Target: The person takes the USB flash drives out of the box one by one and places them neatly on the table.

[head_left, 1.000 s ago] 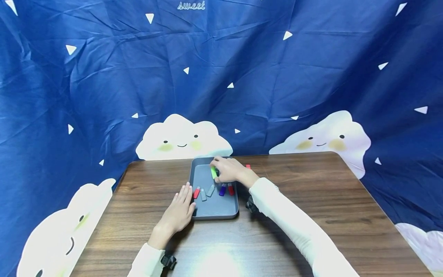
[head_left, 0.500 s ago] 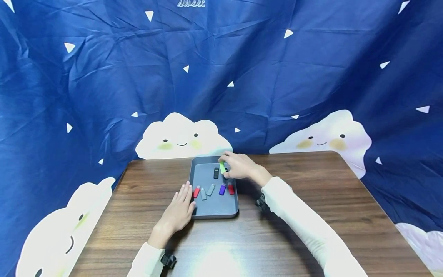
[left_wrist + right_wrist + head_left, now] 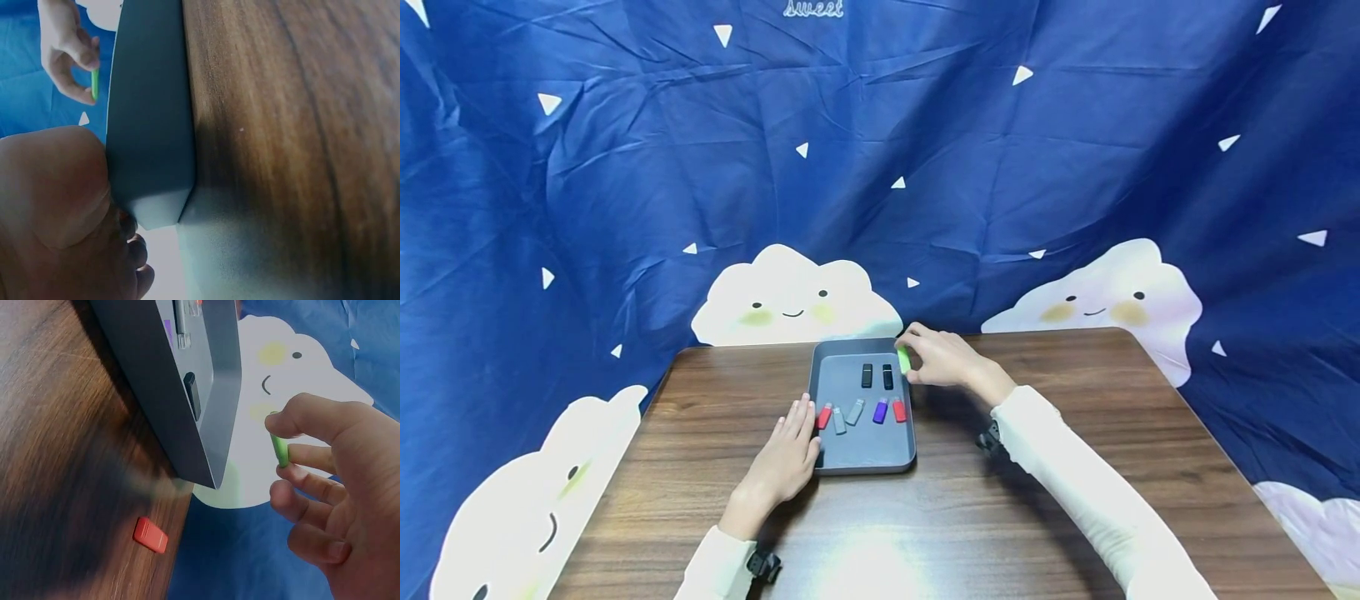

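My right hand (image 3: 946, 358) pinches a bright green USB flash drive (image 3: 280, 449) between thumb and fingers, raised over the far right edge of the grey tray (image 3: 861, 457). My left hand (image 3: 781, 454) lies with straight fingers along the tray's left side. Inside the tray, two black flash drives (image 3: 867, 376) lie side by side toward the back. In front of them is a row: a red drive (image 3: 824, 416), two grey ones (image 3: 839, 421), a purple one (image 3: 880, 412) and another red one (image 3: 898, 409).
A red flash drive (image 3: 150, 535) lies on the wooden table (image 3: 1075, 433) to the right of the tray, seen in the right wrist view; my right hand hides it in the head view. A blue curtain (image 3: 925, 125) with cloud prints hangs behind the table's far edge.
My right hand has carried the green flash drive rightward from over the tray's back middle to its right edge, uncovering the two black drives. The left hand has stayed in place.
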Demonstrator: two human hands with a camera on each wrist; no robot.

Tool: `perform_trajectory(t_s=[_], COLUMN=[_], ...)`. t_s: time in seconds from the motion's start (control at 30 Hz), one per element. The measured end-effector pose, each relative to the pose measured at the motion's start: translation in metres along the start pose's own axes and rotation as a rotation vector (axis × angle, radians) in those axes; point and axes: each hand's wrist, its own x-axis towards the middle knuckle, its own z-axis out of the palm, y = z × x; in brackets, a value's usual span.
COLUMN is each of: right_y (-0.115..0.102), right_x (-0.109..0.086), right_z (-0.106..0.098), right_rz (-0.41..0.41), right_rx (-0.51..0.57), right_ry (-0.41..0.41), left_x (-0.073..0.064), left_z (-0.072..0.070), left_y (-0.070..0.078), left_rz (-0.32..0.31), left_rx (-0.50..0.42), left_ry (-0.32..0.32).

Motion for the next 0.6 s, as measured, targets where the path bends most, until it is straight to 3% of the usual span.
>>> perform_trajectory(t_s=[0.23,0.6], right_y=[0.01,0.025], right_x=[-0.01,-0.022], right_z=[-0.002,-0.006], right_rz=[0.019,0.046], right_rx=[0.001,0.008], right_ry=[0.017,0.035], left_x=[-0.001,-0.002], left_z=[-0.004,-0.013], left_y=[0.005,0.012], left_rz=[-0.002,-0.03], left_rx=[-0.013,0.03], left_ry=[0.002,-0.047])
